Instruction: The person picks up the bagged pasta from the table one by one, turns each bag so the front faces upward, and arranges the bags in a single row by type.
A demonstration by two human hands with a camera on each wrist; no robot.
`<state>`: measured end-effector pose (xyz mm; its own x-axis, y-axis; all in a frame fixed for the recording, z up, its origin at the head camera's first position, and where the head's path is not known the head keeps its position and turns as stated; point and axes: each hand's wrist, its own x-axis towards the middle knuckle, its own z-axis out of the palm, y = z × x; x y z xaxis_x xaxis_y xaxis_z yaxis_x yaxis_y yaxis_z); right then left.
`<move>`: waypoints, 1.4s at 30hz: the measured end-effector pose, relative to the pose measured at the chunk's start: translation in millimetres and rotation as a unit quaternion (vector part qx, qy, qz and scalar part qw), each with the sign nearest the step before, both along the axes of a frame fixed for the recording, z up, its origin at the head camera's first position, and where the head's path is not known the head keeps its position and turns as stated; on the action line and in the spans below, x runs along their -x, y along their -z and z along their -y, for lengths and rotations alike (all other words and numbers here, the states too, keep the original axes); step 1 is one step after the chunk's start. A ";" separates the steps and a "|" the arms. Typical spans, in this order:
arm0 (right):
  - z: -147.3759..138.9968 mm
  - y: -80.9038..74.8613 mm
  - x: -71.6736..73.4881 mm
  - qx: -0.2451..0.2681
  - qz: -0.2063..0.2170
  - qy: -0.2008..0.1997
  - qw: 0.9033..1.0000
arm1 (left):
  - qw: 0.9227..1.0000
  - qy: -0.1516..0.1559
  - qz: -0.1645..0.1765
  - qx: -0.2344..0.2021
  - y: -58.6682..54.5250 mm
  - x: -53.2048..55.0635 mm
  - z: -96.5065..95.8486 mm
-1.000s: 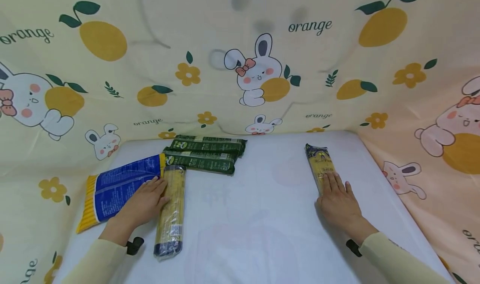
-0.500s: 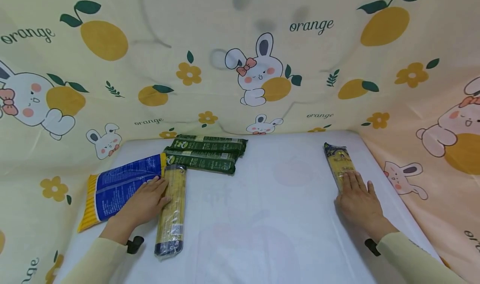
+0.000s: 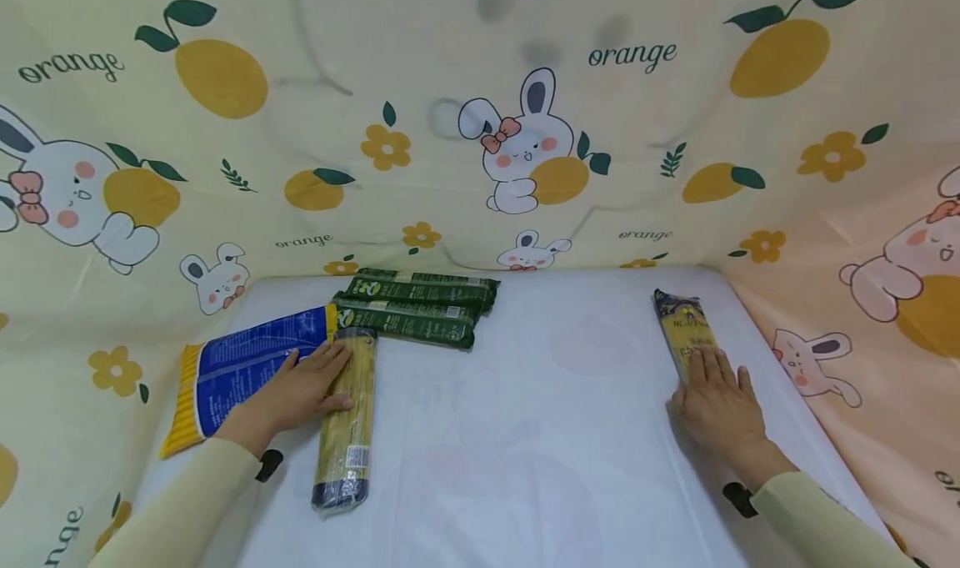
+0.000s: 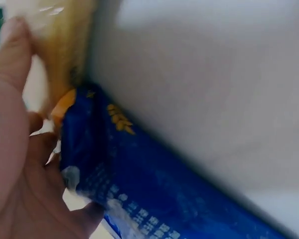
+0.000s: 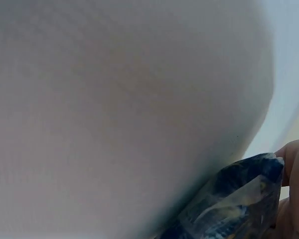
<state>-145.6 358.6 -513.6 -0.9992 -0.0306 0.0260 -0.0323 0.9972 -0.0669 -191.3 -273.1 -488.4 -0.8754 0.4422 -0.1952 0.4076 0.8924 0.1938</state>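
In the head view, my left hand (image 3: 300,393) lies across the left edge of a clear pack of spaghetti (image 3: 352,434), fingers on its upper part and thumb lower down. The blue and yellow bag (image 3: 243,368) lies beside that pack, partly behind the hand. In the left wrist view, bent fingertips are close to the blue bag (image 4: 149,174), and the thumb is by the yellow pack (image 4: 72,40). My right hand (image 3: 720,409) rests with extended fingers on a second spaghetti pack (image 3: 686,326), covering its near end. The right wrist view shows a dark wrapper end (image 5: 234,204) beside that hand.
Two dark green packs (image 3: 412,318) lie side by side near the back edge of the white table (image 3: 525,434). A cloth printed with rabbits and oranges (image 3: 420,51) hangs behind and at both sides.
The right hand and the spaghetti pack under it have shifted right, mostly in the earlier half second. The left hand has moved slightly further over its spaghetti pack. The view has shifted a little.
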 end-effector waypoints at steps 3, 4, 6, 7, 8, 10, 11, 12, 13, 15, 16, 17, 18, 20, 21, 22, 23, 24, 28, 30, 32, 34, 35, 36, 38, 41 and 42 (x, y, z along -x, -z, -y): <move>2.0 0.4 -1.0 -0.001 -0.012 0.001 1.000 | 1.000 0.016 -0.010 0.015 4.4 -0.2 -1.1; 3.4 0.2 -0.7 0.000 -0.015 0.000 1.000 | 0.999 0.022 -0.016 0.021 5.4 -1.1 -2.2; 6.7 -0.6 -0.3 0.002 -0.021 -0.005 1.000 | 0.999 0.034 -0.030 0.029 7.2 -4.3 -5.8; 8.8 -1.3 0.1 0.003 -0.023 -0.008 1.000 | 0.998 0.037 -0.036 0.036 8.0 -6.4 -8.3; 10.4 -1.9 0.7 0.002 -0.022 -0.011 1.000 | 0.998 0.040 -0.041 0.041 8.2 -9.0 -11.6; 14.1 -3.3 1.3 0.000 -0.023 -0.016 1.000 | 0.997 0.048 -0.050 0.044 8.4 -15.4 -19.7; 15.5 -3.5 1.6 -0.005 -0.024 -0.020 1.000 | 0.996 0.052 -0.054 0.045 9.0 -19.2 -24.2; 17.2 -4.0 1.8 -0.007 -0.023 -0.023 0.999 | 0.996 0.055 -0.054 0.041 9.7 -23.2 -29.3; 19.1 -4.3 1.7 -0.011 -0.020 -0.026 0.999 | 0.996 0.058 -0.056 0.038 10.6 -27.6 -34.6; 24.0 -4.6 1.3 -0.014 -0.018 -0.031 0.999 | 0.996 0.068 -0.056 0.020 13.6 -36.6 -46.0; 26.9 -4.3 1.0 -0.017 -0.019 -0.035 0.999 | 0.996 0.072 -0.054 0.009 15.6 -40.9 -52.4; 30.3 -4.1 0.6 -0.017 -0.019 -0.037 0.999 | 0.996 0.076 -0.050 0.000 17.9 -44.8 -59.8; 33.9 -3.7 0.3 -0.016 -0.020 -0.039 0.999 | 0.995 0.081 -0.049 -0.012 20.9 -48.2 -67.6; 42.0 -2.1 -0.8 -0.020 -0.024 -0.045 0.999 | 0.994 0.093 -0.045 -0.020 25.7 -52.9 -85.7; 46.6 -1.0 -1.2 -0.026 -0.028 -0.048 0.998 | 0.994 0.099 -0.046 -0.022 28.8 -54.2 -95.4; 52.1 0.0 -1.1 -0.027 -0.032 -0.051 0.998 | 0.993 0.105 -0.046 -0.021 30.7 -54.6 -105.7; 58.0 0.9 -1.4 -0.027 -0.033 -0.056 0.997 | 0.992 0.112 -0.048 -0.018 32.2 -54.6 -116.0; 64.5 2.0 -1.7 -0.026 -0.033 -0.061 0.997 | 0.992 0.118 -0.051 -0.014 33.7 -54.2 -126.1; 95.2 3.5 -3.9 -0.012 -0.042 -0.087 0.995 | 0.989 0.137 -0.054 -0.002 35.2 -50.2 -164.3; 110.5 2.4 -6.8 0.000 -0.051 -0.100 0.994 | 0.987 0.147 -0.059 0.003 36.0 -47.8 -181.9; 124.5 0.1 -10.4 0.008 -0.059 -0.110 0.992 | 0.985 0.155 -0.069 0.011 35.4 -44.8 -198.6; 136.7 -1.7 -13.9 0.017 -0.061 -0.118 0.991 | 0.983 0.160 -0.084 0.020 35.4 -40.5 -213.4; 142.1 -2.1 -15.2 0.022 -0.060 -0.120 0.991 | 0.983 0.159 -0.091 0.026 35.1 -37.6 -220.1; 146.9 -2.0 -16.2 0.024 -0.059 -0.123 0.990 | 0.982 0.158 -0.099 0.031 35.8 -34.0 -225.8; 155.7 -2.5 -18.4 0.030 -0.057 -0.129 0.990 | 0.981 0.152 -0.113 0.040 36.4 -25.7 -235.4; 166.0 -3.4 -21.3 0.043 -0.058 -0.139 0.988 | 0.981 0.138 -0.126 0.048 37.0 -11.2 -245.8; 168.8 -3.7 -22.4 0.046 -0.059 -0.142 0.987 | 0.982 0.133 -0.127 0.050 36.7 -6.3 -248.3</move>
